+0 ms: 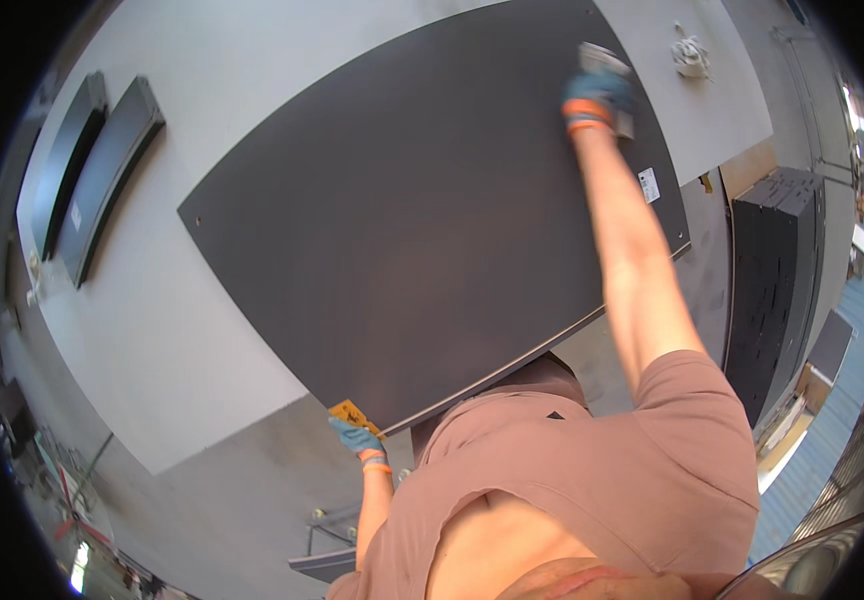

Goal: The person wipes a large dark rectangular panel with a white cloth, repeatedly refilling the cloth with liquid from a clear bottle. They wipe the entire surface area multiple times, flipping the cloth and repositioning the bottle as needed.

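Note:
A large dark grey panel (402, 210) lies flat in front of me on a light-coloured work surface. Far off to the right, my right hand (599, 92), in a blue-grey glove with an orange cuff, presses a white cloth (602, 57) onto the panel; motion blurs both. At the panel's near left corner is my left hand (357, 438), gloved the same way. Its fingers are closed on a small flat yellow piece with dark marks (349, 411), whose exact kind I cannot make out. A white label (649, 184) sits near the panel's right edge.
Two narrow dark panels (107, 180) lie on the light work surface (192, 360) at the left. A crumpled white cloth (690, 57) rests at the far right. Beyond the right edge stands a stack of dark panels (777, 270). Shelving with boards (802, 410) is further right.

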{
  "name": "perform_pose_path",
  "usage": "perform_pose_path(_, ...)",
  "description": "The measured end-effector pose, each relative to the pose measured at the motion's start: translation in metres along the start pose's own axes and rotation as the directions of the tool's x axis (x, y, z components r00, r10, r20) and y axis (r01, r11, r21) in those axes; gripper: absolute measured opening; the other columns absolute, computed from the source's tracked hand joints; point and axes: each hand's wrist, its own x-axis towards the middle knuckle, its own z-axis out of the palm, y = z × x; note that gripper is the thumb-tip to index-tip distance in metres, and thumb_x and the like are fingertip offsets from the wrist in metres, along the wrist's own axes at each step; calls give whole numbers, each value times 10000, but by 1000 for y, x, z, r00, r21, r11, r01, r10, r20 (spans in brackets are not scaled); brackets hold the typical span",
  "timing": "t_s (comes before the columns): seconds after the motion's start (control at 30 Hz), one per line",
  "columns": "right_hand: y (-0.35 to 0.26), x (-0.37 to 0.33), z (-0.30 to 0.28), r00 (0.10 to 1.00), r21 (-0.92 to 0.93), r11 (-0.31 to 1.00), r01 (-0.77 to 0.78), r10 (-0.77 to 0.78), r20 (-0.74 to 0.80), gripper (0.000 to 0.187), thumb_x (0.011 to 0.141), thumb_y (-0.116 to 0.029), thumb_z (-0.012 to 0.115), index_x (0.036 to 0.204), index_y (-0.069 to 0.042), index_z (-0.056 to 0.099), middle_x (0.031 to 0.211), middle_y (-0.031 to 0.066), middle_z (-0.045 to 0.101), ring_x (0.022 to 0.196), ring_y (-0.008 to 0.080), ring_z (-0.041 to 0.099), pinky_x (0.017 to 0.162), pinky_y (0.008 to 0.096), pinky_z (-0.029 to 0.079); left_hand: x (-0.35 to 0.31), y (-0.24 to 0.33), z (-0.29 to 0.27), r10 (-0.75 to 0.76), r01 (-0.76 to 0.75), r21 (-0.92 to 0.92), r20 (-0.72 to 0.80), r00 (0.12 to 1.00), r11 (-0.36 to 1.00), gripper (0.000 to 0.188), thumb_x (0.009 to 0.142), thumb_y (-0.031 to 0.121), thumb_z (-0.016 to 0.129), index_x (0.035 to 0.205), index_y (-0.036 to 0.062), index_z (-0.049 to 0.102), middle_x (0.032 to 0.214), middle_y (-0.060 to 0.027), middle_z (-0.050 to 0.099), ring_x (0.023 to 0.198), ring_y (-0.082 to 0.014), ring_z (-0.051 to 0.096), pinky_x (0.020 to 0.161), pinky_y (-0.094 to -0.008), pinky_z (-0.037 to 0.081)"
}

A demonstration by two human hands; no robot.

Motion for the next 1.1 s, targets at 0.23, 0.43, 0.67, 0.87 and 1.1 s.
perform_pose_path(0.23,-133,-192,-347,847,853,-220,473,-153,-509,106,861,-96,625,888,-90,727,919,141,750,841,299,739,668,434,573,-4,15,7,-84,83,26,38,996,996,671,1106,515,392,1531,-2,438,1293,-83,636,1058,-196,634,903,-343,543)
perform_pose_path(0.43,-130,-251,-383,342,500,-648,575,-364,-866,186,875,-186,656,1047,-163,723,1027,9,766,964,222,728,802,371,553,-8,26,17,38,-34,79,-53,998,996,652,1106,519,391,1556,48,422,1399,-58,570,1159,-186,585,1006,-353,495)
perform_pose_path(0.67,-96,1,-203,874,868,-106,485,96,-477,189,907,-175,578,958,-156,758,971,93,760,908,284,731,760,438,567,-3,32,18,-79,84,34,-119,990,996,697,1069,601,433,1491,53,516,1340,-45,626,1123,-172,610,987,-339,498)
perform_pose_path(0.87,28,159,84,897,985,-82,151,430,-102,430,1045,-401,413,1278,-191,706,1284,163,694,1218,412,625,1068,477,488,19,10,25,81,-76,43,-118,990,996,677,1085,568,422,1447,13,563,1273,-41,671,1062,-177,633,948,-333,512)
perform_pose_path(1.1,43,211,125,836,808,216,-548,124,534,685,997,-675,372,1349,-171,673,1348,199,662,1267,436,608,1059,526,488,13,-6,2,9,13,180,-119,993,984,668,1110,518,383,1441,-40,543,1301,-96,658,1098,-197,618,1005,-362,486)
